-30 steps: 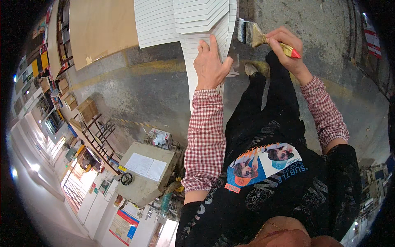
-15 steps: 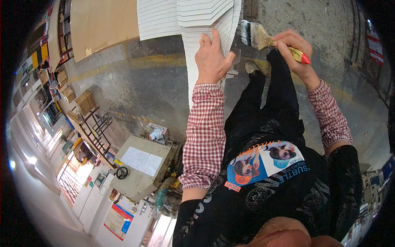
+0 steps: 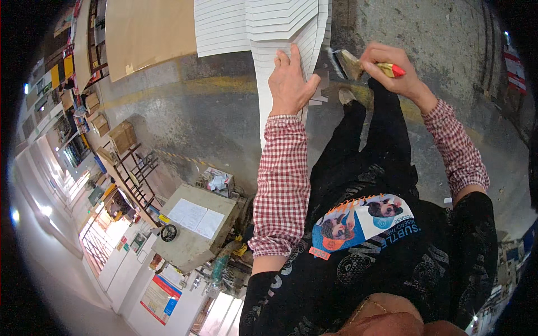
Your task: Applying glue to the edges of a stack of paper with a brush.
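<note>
My left hand (image 3: pixel 292 84) lies with its fingers stretched out on a stack of white cut sheets (image 3: pixel 283 19), whose edges are fanned in staggered, stepped layers. The thumb points to the right, past the sheets' edge. In my right hand (image 3: pixel 392 70) is a flat paintbrush (image 3: pixel 352 64) with a yellow handle and red tip, gripped between thumb and fingers. Its bristles (image 3: pixel 337 63), dark with a white-coated end, are just right of the stack and apart from it. Red-and-white checked sleeves cover both forearms.
A large tan board (image 3: pixel 148 39) lies at the upper left beside the sheets. Below left stands a grey machine (image 3: pixel 190 246) with papers (image 3: pixel 196 218) on top and a black handwheel (image 3: pixel 167 233). Cardboard boxes (image 3: pixel 122 136) are farther left. A yellow line (image 3: pixel 213 85) crosses the concrete floor.
My right hand has moved slightly left and down, and the brush has turned, showing its bristles more edge-on. My left hand stays on the sheets; the whole view has shifted a little.
</note>
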`<action>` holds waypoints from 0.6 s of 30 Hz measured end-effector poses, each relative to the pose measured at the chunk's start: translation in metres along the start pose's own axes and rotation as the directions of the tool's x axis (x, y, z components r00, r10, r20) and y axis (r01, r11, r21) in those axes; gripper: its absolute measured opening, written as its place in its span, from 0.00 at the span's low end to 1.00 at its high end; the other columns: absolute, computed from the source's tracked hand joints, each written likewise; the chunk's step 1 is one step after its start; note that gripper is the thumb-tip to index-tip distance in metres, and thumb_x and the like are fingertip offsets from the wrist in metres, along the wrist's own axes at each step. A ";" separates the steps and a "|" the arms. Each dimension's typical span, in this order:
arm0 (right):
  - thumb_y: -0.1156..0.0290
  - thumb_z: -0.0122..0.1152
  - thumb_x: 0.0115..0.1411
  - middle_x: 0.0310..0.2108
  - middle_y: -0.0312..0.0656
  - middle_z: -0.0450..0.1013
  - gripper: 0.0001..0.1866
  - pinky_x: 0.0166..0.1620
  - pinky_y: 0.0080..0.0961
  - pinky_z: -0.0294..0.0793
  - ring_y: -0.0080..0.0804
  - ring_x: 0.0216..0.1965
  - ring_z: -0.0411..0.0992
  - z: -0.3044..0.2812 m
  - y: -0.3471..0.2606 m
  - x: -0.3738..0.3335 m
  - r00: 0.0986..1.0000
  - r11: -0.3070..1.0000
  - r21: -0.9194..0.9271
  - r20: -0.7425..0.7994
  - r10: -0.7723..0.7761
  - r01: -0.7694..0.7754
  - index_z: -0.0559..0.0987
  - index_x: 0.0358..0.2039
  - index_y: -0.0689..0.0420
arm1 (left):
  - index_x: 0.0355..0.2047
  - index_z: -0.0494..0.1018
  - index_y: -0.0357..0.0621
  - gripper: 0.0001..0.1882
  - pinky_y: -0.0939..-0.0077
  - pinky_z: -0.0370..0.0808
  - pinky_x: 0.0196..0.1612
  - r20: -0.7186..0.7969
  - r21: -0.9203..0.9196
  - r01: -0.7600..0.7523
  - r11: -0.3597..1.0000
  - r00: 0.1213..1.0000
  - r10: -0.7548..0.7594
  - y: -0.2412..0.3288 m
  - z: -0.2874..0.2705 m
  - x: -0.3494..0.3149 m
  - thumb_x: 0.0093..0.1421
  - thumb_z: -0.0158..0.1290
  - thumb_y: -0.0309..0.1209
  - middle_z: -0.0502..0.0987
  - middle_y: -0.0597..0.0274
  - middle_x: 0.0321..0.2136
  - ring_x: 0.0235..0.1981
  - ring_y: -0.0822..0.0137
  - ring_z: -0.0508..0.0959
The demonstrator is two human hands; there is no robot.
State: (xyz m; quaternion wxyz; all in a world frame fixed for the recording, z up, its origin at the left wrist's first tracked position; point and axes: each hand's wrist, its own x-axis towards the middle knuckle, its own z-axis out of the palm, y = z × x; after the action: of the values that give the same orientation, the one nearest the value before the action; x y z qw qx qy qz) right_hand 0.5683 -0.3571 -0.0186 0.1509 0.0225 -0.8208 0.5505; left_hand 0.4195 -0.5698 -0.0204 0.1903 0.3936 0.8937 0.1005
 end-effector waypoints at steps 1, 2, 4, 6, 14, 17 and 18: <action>0.76 0.57 0.58 0.25 0.41 0.68 0.06 0.30 0.25 0.66 0.32 0.25 0.67 0.000 -0.003 -0.001 1.000 1.000 0.010 -0.006 -0.005 0.005 0.72 0.25 0.64 | 0.62 0.55 0.35 0.45 0.55 0.70 0.53 -0.001 0.008 0.003 1.000 1.000 -0.003 -0.002 -0.001 -0.003 0.46 0.55 0.43 0.59 0.22 0.56 0.58 0.34 0.63; 0.75 0.57 0.58 0.25 0.41 0.68 0.07 0.30 0.25 0.66 0.32 0.25 0.67 -0.004 -0.006 -0.001 1.000 1.000 0.030 -0.008 0.009 -0.009 0.72 0.25 0.63 | 0.62 0.55 0.35 0.45 0.55 0.70 0.53 0.001 0.021 0.005 1.000 1.000 -0.005 -0.006 -0.002 -0.004 0.46 0.55 0.43 0.59 0.22 0.56 0.58 0.34 0.63; 0.75 0.57 0.58 0.25 0.40 0.67 0.07 0.30 0.26 0.66 0.33 0.26 0.67 -0.012 -0.016 0.002 0.999 0.999 0.034 -0.037 0.033 -0.032 0.73 0.25 0.62 | 0.62 0.55 0.35 0.44 0.56 0.69 0.53 0.012 -0.006 0.020 1.000 1.000 -0.019 -0.005 -0.005 -0.003 0.46 0.55 0.43 0.59 0.22 0.56 0.58 0.34 0.63; 0.75 0.57 0.58 0.25 0.41 0.67 0.07 0.30 0.26 0.66 0.33 0.26 0.67 -0.011 -0.013 0.008 0.998 0.999 0.042 -0.061 0.017 -0.015 0.73 0.24 0.62 | 0.62 0.55 0.35 0.44 0.56 0.69 0.54 0.007 -0.012 0.011 1.000 1.000 -0.011 -0.002 -0.005 -0.003 0.46 0.55 0.42 0.59 0.22 0.56 0.58 0.34 0.63; 0.74 0.56 0.57 0.24 0.42 0.69 0.09 0.31 0.28 0.68 0.34 0.26 0.68 -0.017 -0.008 -0.007 0.997 0.987 0.138 0.007 0.077 -0.077 0.72 0.23 0.64 | 0.63 0.52 0.34 0.45 0.57 0.64 0.58 0.013 -0.040 0.002 0.999 1.000 -0.001 -0.007 -0.006 -0.008 0.46 0.54 0.39 0.57 0.22 0.57 0.60 0.33 0.60; 0.75 0.57 0.56 0.22 0.41 0.67 0.08 0.30 0.28 0.66 0.33 0.24 0.67 -0.026 -0.006 -0.020 0.989 0.976 0.210 -0.126 0.083 -0.055 0.72 0.23 0.63 | 0.63 0.52 0.35 0.45 0.58 0.63 0.59 0.006 -0.027 0.003 1.000 1.000 -0.003 -0.010 -0.005 -0.011 0.46 0.54 0.38 0.58 0.23 0.57 0.61 0.34 0.59; 0.75 0.57 0.56 0.22 0.40 0.67 0.07 0.30 0.28 0.66 0.32 0.25 0.67 -0.034 -0.002 -0.024 0.973 0.973 0.225 -0.208 0.103 -0.055 0.72 0.23 0.63 | 0.64 0.52 0.35 0.45 0.59 0.62 0.60 0.005 -0.030 0.007 1.000 1.000 -0.007 -0.008 -0.003 -0.009 0.46 0.55 0.36 0.59 0.23 0.57 0.61 0.34 0.58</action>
State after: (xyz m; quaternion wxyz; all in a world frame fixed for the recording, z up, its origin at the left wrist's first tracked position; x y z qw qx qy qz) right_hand 0.5994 -0.3306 -0.0117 0.2145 -0.0543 -0.7344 0.6417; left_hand 0.4181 -0.5819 -0.0182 0.1985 0.3880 0.8930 0.1122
